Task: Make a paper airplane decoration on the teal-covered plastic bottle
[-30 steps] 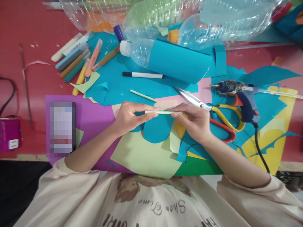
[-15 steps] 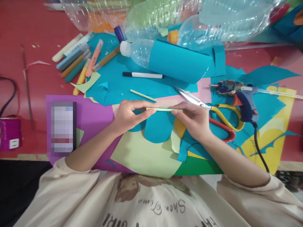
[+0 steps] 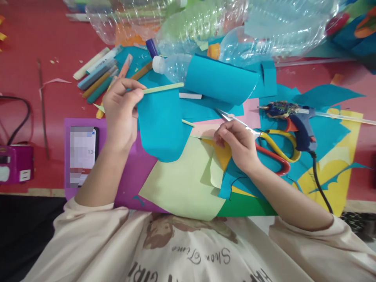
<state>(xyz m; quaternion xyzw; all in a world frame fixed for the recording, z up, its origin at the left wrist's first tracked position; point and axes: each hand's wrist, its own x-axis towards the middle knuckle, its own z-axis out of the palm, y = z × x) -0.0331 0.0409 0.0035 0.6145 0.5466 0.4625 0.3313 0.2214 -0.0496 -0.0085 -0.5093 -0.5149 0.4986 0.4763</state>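
My left hand (image 3: 122,103) pinches one end of a pale green paper strip (image 3: 164,88). The strip runs along the upper edge of a blue paper piece (image 3: 161,125) with a rounded lower end, which is raised with it. Over the scissors' (image 3: 272,143) blades is my right hand (image 3: 236,143), its fingers curled in and the thumb against them; whether anything thin is between them I cannot make out. A second pale green strip (image 3: 188,123) shows beside the blue piece, partly hidden by it. Below lies a large pale green sheet (image 3: 182,188).
A glue gun (image 3: 301,125) with its cord lies at the right. A bottle wrapped in blue paper (image 3: 221,78) and larger clear bottles (image 3: 273,35) lie behind. Several markers (image 3: 98,74) are at the left, above a phone (image 3: 84,156) on purple paper.
My left hand has moved left and up, raising the blue piece with its green strip. My right hand has let go of the strip's other end and stays near the scissors.
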